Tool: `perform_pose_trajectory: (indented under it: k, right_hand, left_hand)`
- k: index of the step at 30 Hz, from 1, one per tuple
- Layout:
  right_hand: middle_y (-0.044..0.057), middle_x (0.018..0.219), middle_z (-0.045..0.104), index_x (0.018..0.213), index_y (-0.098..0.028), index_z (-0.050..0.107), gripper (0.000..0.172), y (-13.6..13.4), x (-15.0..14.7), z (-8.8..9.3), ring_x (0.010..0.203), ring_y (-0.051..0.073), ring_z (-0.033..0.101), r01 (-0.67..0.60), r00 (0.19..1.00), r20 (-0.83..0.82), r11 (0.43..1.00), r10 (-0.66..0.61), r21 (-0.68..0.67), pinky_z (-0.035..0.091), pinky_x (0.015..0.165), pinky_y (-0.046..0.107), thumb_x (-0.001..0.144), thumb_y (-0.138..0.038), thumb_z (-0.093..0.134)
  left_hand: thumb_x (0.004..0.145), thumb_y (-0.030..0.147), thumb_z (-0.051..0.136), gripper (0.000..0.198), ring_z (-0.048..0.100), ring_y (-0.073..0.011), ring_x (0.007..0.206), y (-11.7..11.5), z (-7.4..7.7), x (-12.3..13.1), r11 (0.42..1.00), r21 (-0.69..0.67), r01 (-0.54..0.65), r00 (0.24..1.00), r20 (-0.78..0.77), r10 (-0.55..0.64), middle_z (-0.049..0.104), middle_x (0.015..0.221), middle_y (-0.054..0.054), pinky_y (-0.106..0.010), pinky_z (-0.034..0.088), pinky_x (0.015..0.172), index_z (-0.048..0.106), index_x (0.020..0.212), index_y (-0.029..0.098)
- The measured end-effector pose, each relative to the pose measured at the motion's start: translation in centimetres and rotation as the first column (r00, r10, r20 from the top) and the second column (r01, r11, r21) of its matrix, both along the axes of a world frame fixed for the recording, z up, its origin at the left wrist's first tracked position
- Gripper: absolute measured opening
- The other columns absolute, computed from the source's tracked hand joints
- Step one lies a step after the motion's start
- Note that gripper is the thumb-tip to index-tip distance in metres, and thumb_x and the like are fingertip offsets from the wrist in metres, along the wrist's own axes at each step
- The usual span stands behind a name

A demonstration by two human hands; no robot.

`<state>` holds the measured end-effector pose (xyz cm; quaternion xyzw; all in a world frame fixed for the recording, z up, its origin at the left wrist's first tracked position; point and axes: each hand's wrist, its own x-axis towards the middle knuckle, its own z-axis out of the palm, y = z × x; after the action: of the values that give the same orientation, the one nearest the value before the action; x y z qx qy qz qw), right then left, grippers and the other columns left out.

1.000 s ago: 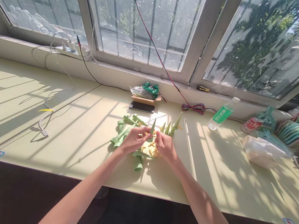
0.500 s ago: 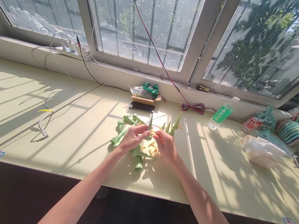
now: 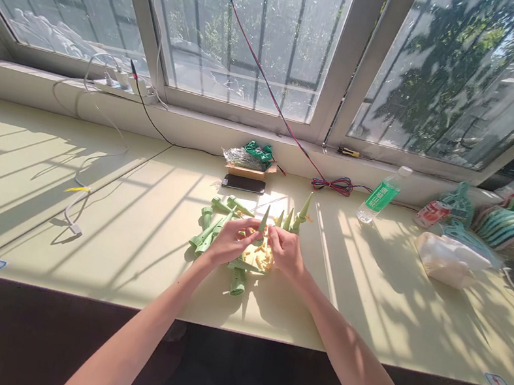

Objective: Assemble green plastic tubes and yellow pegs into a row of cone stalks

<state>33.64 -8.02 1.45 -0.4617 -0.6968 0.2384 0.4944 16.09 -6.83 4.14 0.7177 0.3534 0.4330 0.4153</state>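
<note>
fingers (image 3: 246, 233) of left hand (image 3: 228, 242), right hand (image 3: 286, 254) pinching green cone (image 3: 263, 219); silvery bundle (image 3: 241, 158) in box (image 3: 251, 171)

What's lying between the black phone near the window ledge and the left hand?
Head view: a few pale green plastic cone-shaped spikes lie on the cream table between the black phone and the left hand.

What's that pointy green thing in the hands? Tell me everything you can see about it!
The green cone looks like smooth plastic. It widens downward from a sharp tip. It is upright, tip up, above the small yellow pieces. The left hand pinches its lower end, so fingers hide its base. The right hand is close beside it, and whether it touches is unclear.
</note>
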Motion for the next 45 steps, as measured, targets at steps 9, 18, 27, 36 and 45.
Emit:
perform_pose_trajectory:
  k: [9, 18, 27, 36, 45]
  right_hand:
    - [0.006, 0.090, 0.071, 0.107, -0.020, 0.065, 0.027, 0.1, 0.2, 0.3, 0.064, 0.014, 0.062, -0.038, 0.999, -0.025, 0.993, 0.041, 0.111, 0.050, 0.059, 0.026, 0.096, -0.043, 0.058]
    - [0.007, 0.090, 0.070, 0.099, -0.021, 0.068, 0.031, 0.4, 0.3, -0.2, 0.077, 0.018, 0.065, -0.102, 0.995, 0.027, 0.969, 0.099, 0.226, 0.052, 0.067, 0.030, 0.102, -0.042, 0.046]
    - [0.002, 0.073, 0.057, 0.078, -0.019, 0.056, 0.039, -0.1, 0.6, 0.2, 0.064, 0.014, 0.049, -0.104, 0.991, 0.096, 0.988, 0.093, 0.111, 0.040, 0.062, 0.027, 0.103, -0.044, 0.040]
    - [-0.004, 0.055, 0.039, 0.065, -0.022, 0.041, 0.045, 0.3, -0.1, -0.4, 0.050, 0.011, 0.036, -0.079, 0.995, -0.067, 0.993, 0.073, -0.092, 0.030, 0.049, 0.025, 0.099, -0.051, 0.039]
    - [-0.003, 0.055, 0.040, 0.064, -0.022, 0.040, 0.051, 0.4, -0.4, -0.7, 0.049, 0.011, 0.038, -0.095, 0.989, -0.128, 0.986, 0.078, -0.137, 0.031, 0.047, 0.025, 0.099, -0.059, 0.038]
  left_hand:
    - [0.079, 0.051, 0.075, 0.042, 0.073, -0.0263, 0.094, 0.3, -0.1, -0.3, 0.985, -0.143, -0.092, 0.986, 0.122, 0.110, 0.076, 0.100, -0.011, -0.032, 0.059, 0.074, 0.074, 0.102, 0.015]
    - [0.078, 0.052, 0.076, 0.044, 0.064, -0.0148, 0.063, -0.1, 0.3, -0.4, 0.958, -0.281, -0.065, 0.984, 0.141, 0.108, 0.075, 0.091, -0.009, -0.021, 0.039, 0.042, 0.072, 0.102, 0.015]
    - [0.085, 0.049, 0.070, 0.041, 0.069, -0.0208, 0.085, 0.2, 0.0, -0.4, 0.998, -0.065, -0.009, 0.998, 0.061, 0.013, 0.073, 0.106, -0.010, -0.027, 0.057, 0.066, 0.073, 0.109, 0.016]
    - [0.088, 0.044, 0.066, 0.036, 0.056, -0.0140, 0.070, 0.1, 0.0, -0.2, 1.000, 0.021, -0.016, 1.000, -0.023, 0.017, 0.071, 0.099, -0.009, -0.026, 0.056, 0.063, 0.076, 0.110, 0.018]
    - [0.086, 0.048, 0.068, 0.038, 0.067, -0.0190, 0.082, 0.2, -0.1, -0.1, 1.000, 0.006, -0.024, 1.000, -0.006, 0.024, 0.073, 0.104, -0.009, -0.027, 0.058, 0.067, 0.075, 0.108, 0.017]
